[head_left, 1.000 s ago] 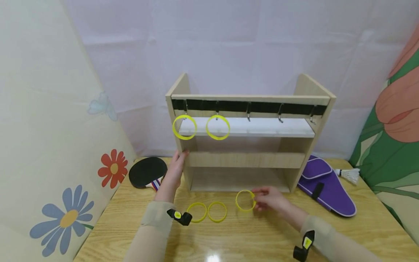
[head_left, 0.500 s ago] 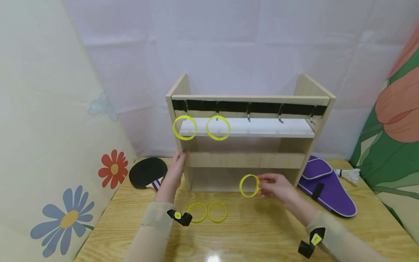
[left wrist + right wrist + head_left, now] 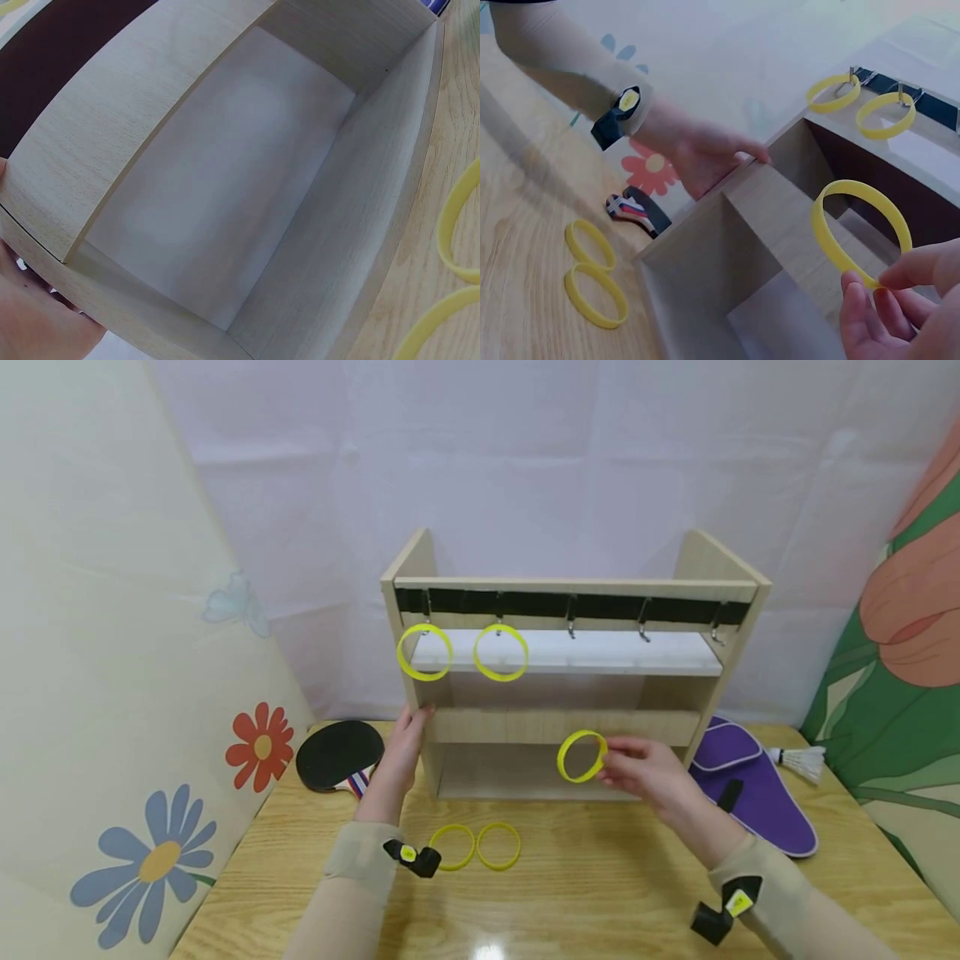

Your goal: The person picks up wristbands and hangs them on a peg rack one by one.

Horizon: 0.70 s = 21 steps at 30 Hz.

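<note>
My right hand (image 3: 651,772) pinches a yellow wristband-like ring (image 3: 561,761) between thumb and fingers, in front of the shelf's lower part. In the right wrist view this ring (image 3: 825,231) stands upright and apart from the shelf. My left hand (image 3: 401,752) grips the left side panel of the wooden shelf (image 3: 562,727), its thumb over the front edge. Two like rings hang from the two leftmost metal hooks: one ring (image 3: 426,677) at the far left, another ring (image 3: 501,677) beside it. The other three hooks carry nothing.
Two yellow rings lie side by side on the table (image 3: 570,902): a left ring (image 3: 452,827) and a right ring (image 3: 498,867). A black table tennis bat (image 3: 339,754) lies left of the shelf. On the right are a purple bag (image 3: 772,814) and a shuttlecock (image 3: 801,762).
My right hand has lifted the ring off the table, up and slightly right, to about the shelf's middle board. My left hand has stayed on the side panel.
</note>
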Available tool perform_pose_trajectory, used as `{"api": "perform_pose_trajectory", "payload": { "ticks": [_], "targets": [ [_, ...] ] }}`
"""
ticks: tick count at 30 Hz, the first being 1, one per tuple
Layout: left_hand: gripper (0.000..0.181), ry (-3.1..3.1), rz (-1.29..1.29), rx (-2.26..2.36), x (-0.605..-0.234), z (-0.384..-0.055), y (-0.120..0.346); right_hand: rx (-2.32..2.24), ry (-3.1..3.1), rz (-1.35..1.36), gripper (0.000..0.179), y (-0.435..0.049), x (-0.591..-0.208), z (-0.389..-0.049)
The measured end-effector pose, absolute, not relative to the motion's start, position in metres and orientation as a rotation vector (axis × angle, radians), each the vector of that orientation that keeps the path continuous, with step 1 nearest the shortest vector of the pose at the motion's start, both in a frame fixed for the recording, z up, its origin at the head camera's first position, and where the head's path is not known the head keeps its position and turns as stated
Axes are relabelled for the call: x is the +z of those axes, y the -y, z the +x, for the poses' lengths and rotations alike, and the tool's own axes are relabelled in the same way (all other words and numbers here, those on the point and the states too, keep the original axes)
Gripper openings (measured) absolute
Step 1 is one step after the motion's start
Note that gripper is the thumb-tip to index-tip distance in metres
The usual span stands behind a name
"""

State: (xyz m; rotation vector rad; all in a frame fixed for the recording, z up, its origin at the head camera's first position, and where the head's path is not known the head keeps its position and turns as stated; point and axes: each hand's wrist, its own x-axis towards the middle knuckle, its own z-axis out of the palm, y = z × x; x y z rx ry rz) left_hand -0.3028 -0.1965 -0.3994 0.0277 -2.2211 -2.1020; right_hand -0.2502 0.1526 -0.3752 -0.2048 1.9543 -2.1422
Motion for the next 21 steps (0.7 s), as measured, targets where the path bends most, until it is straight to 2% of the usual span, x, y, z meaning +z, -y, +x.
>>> {"api": "perform_pose_trajectory", "payload": {
  "ticks": [11,21],
  "targets": [
    [0.052,2.217,0.019,-2.107,-0.401,-0.303,0.197,-2.226,-1.917,-0.198,0.049,-0.155,-0.346,-0.247],
    [0.052,2.214,0.02,-2.12,-0.4,-0.302,0.197,-2.282,-1.938,-0.196,0.027,-0.149,-0.322,-0.245]
  ]
}}
